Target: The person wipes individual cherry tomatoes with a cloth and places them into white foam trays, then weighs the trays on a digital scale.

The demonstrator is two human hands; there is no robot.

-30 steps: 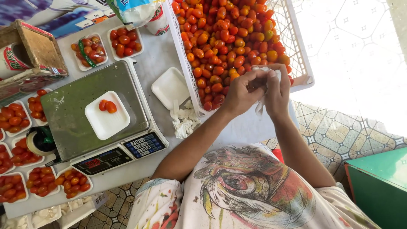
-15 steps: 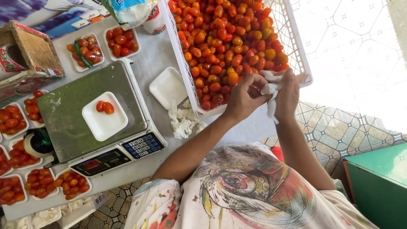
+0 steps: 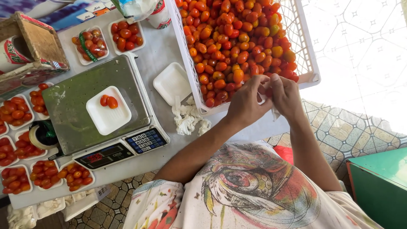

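1. Cherry tomato (image 3: 269, 91), a small red one, is almost hidden between both hands at the near edge of the white plastic crate (image 3: 308, 55), just over its near rim; only a sliver of red shows between the fingers.
2. The left hand (image 3: 246, 104) has fingers and thumb drawn together, pinching at the tomato and at a scrap of white tissue (image 3: 274, 111) that hangs below the hands.
3. The right hand (image 3: 287, 96) is closed in the same way, its fingertips meeting those of the left hand around the same fruit and tissue.
4. By its look the tomato is light, smooth-skinned and a little slippery, firm but easy to split or bruise; a gentle fingertip hold around its middle suits it better than a squeeze.
5. The crate is heaped with red, orange and a few yellow tomatoes and takes up the far right of the worktop (image 3: 159, 55).
6. Left of the crate lie crumpled tissues (image 3: 188, 118) and an empty white foam tray (image 3: 173, 83).
7. Further left, a digital scale (image 3: 101, 114) carries another foam tray (image 3: 109, 109) with two tomatoes in it.
8. Filled trays of tomatoes (image 3: 19, 112) stand around the scale on the far, left and near sides.
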